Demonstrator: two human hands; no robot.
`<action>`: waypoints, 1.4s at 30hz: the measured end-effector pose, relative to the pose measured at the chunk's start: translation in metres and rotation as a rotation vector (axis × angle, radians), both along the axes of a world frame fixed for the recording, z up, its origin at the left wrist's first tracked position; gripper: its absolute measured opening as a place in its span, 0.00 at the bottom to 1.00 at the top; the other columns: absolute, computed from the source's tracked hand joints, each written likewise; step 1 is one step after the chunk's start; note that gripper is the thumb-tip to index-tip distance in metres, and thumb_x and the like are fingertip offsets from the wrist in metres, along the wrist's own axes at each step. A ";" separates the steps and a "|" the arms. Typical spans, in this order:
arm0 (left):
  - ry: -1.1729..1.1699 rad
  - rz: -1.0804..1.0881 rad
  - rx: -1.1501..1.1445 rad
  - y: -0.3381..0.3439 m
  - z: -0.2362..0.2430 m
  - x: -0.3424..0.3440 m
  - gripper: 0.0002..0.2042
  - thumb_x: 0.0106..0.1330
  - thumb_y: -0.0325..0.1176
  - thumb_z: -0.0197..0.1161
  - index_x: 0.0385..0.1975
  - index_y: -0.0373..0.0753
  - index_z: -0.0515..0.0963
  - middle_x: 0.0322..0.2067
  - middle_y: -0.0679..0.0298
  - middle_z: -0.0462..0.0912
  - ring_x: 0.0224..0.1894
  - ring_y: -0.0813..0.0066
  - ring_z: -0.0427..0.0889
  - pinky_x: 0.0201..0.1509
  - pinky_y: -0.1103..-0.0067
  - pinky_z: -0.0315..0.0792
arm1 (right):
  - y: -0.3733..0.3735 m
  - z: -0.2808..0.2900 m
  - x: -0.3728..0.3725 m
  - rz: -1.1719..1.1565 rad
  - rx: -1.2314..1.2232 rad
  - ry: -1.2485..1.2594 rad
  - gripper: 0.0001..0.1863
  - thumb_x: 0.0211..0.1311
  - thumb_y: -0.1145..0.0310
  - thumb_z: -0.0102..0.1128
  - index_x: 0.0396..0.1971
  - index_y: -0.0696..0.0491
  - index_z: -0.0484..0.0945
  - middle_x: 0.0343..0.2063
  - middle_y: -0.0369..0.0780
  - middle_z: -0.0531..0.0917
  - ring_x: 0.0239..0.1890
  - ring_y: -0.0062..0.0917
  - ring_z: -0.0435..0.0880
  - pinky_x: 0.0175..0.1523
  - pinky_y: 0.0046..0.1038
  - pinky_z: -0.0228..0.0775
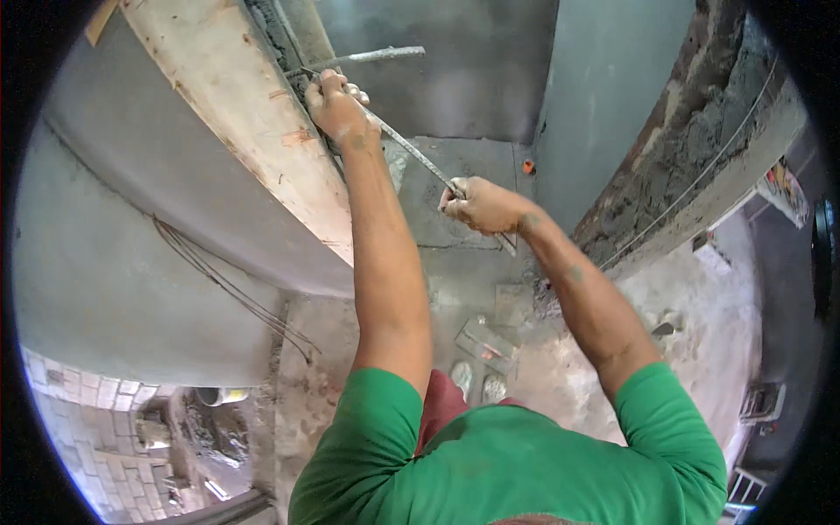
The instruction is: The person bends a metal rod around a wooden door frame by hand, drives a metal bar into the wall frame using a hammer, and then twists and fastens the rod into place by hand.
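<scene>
A thin, mortar-smeared steel rod [409, 149] slants from upper left to lower right between my two hands. My left hand [337, 109] is closed around its upper end, at the edge of the wall opening. My right hand [479, 206] grips the rod lower down, and its lower tip sticks out below that fist. Just beyond my left hand a second bar [385, 55], coated with pale mortar, juts out to the right. Against the wall edge beside my left hand stands a long pale wooden board [236, 114]; grey mortar [271, 35] shows along its far side.
Rough mortar [652, 175] covers the wall edge on the right, with a string [700, 179] along it. Thin wires [219, 280] hang at the left wall. By my feet lies a flat trowel-like board [486, 346]. An orange object [528, 166] lies on the floor ahead.
</scene>
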State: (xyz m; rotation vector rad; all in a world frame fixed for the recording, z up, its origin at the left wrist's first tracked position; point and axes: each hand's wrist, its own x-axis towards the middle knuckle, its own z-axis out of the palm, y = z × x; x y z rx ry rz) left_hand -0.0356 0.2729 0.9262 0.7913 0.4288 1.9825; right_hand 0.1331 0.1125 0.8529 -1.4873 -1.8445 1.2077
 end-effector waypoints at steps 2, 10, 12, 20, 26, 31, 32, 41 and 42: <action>-0.043 0.007 -0.027 -0.003 -0.002 -0.001 0.03 0.67 0.28 0.54 0.32 0.39 0.67 0.23 0.69 0.67 0.17 0.83 0.63 0.17 0.81 0.61 | -0.002 -0.006 -0.002 0.023 -0.146 0.127 0.09 0.63 0.63 0.57 0.35 0.53 0.73 0.19 0.32 0.71 0.20 0.16 0.66 0.24 0.24 0.61; 0.098 0.100 -0.015 -0.004 0.003 0.003 0.06 0.68 0.31 0.52 0.32 0.36 0.65 0.22 0.67 0.66 0.15 0.83 0.64 0.13 0.82 0.60 | 0.026 -0.009 0.010 0.128 -0.373 0.279 0.11 0.63 0.64 0.61 0.40 0.52 0.74 0.17 0.29 0.69 0.18 0.15 0.67 0.21 0.21 0.59; 0.141 0.083 -0.069 -0.009 0.004 -0.001 0.06 0.70 0.31 0.50 0.35 0.35 0.65 0.25 0.65 0.68 0.15 0.82 0.66 0.13 0.82 0.61 | 0.040 -0.030 0.005 0.101 -0.336 0.240 0.12 0.64 0.63 0.61 0.41 0.53 0.75 0.17 0.32 0.72 0.18 0.19 0.70 0.22 0.23 0.62; 0.211 0.184 -0.099 -0.002 0.003 0.001 0.09 0.72 0.29 0.45 0.44 0.28 0.64 0.34 0.56 0.74 0.20 0.73 0.79 0.14 0.84 0.67 | 0.038 -0.054 -0.029 -0.515 0.653 -0.649 0.14 0.64 0.57 0.58 0.41 0.52 0.76 0.29 0.44 0.81 0.35 0.41 0.82 0.37 0.41 0.73; 0.198 0.117 -0.146 0.001 0.003 -0.001 0.09 0.73 0.30 0.47 0.45 0.31 0.63 0.34 0.57 0.74 0.18 0.78 0.74 0.15 0.84 0.61 | 0.037 -0.062 -0.046 -0.526 0.598 -0.412 0.17 0.67 0.55 0.54 0.30 0.54 0.75 0.25 0.49 0.81 0.32 0.47 0.81 0.36 0.45 0.71; 0.278 0.113 -0.153 0.005 0.000 -0.010 0.09 0.72 0.30 0.50 0.46 0.34 0.65 0.33 0.61 0.74 0.18 0.81 0.71 0.15 0.84 0.59 | 0.041 -0.075 -0.057 -0.309 0.470 -0.286 0.22 0.64 0.51 0.58 0.25 0.57 0.74 0.19 0.51 0.77 0.25 0.45 0.80 0.34 0.42 0.69; 0.309 0.095 -0.149 0.006 -0.002 -0.012 0.09 0.71 0.31 0.51 0.46 0.35 0.66 0.32 0.62 0.73 0.19 0.82 0.71 0.15 0.84 0.60 | 0.043 -0.083 -0.059 -0.226 0.390 -0.163 0.23 0.64 0.51 0.59 0.24 0.58 0.73 0.17 0.50 0.75 0.22 0.40 0.77 0.32 0.40 0.68; 0.325 -0.165 0.042 -0.014 -0.013 -0.029 0.15 0.72 0.42 0.51 0.49 0.39 0.67 0.42 0.63 0.74 0.36 0.73 0.78 0.28 0.80 0.75 | 0.005 -0.049 -0.047 0.145 -0.134 0.381 0.18 0.61 0.54 0.63 0.22 0.52 0.72 0.12 0.30 0.73 0.13 0.12 0.67 0.19 0.20 0.56; 0.330 -0.162 0.045 -0.012 -0.020 -0.028 0.15 0.72 0.42 0.51 0.49 0.39 0.67 0.42 0.63 0.74 0.36 0.73 0.78 0.28 0.80 0.75 | 0.000 -0.047 -0.050 0.166 -0.102 0.442 0.15 0.60 0.58 0.64 0.25 0.53 0.72 0.13 0.30 0.72 0.12 0.12 0.67 0.18 0.20 0.56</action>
